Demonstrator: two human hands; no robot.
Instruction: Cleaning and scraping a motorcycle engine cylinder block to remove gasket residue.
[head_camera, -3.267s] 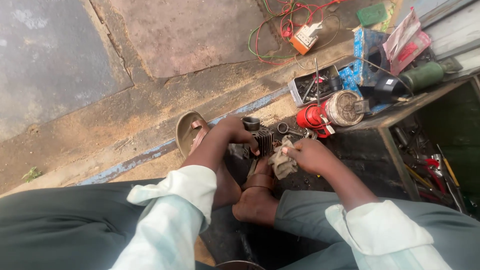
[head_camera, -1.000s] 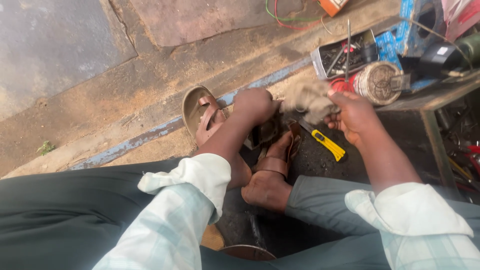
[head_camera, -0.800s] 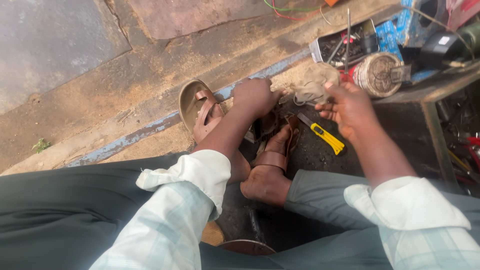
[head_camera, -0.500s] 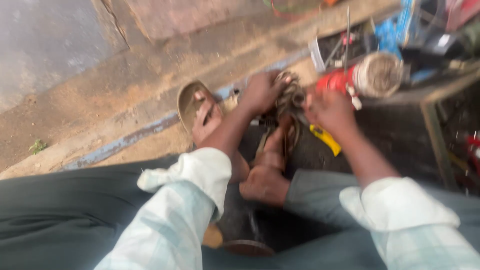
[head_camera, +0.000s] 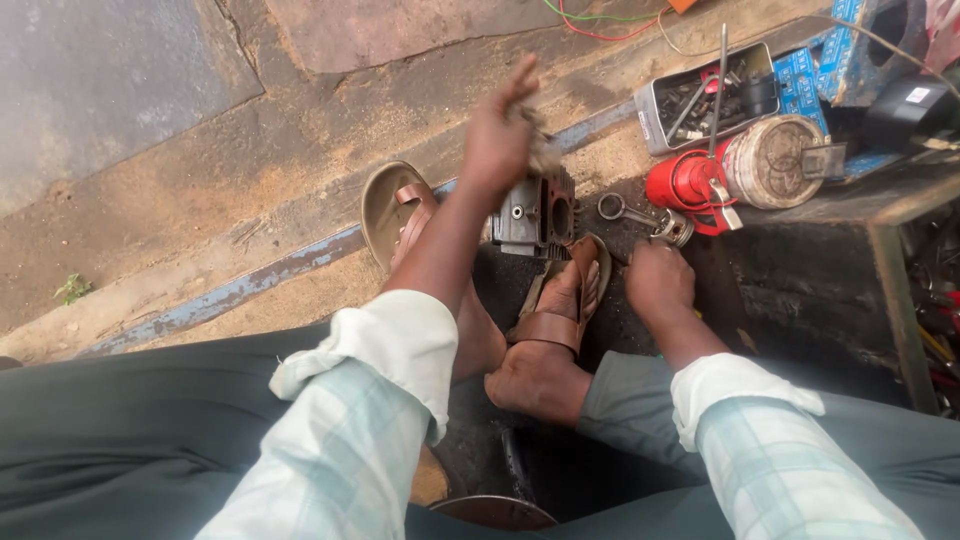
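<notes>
Currently, the left hand (head_camera: 500, 140) is pinching a soft, limp grey rag (head_camera: 540, 150) above the heavy, rigid finned metal cylinder block (head_camera: 535, 212); the right hand (head_camera: 658, 285) is closing around something unseen nearby.

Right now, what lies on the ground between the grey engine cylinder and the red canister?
In the head view, a metal connecting rod lies on the dark ground between the grey engine cylinder and the red canister.

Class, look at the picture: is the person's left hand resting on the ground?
No, the left hand is raised above the metal engine part, gripping a rag.
</notes>
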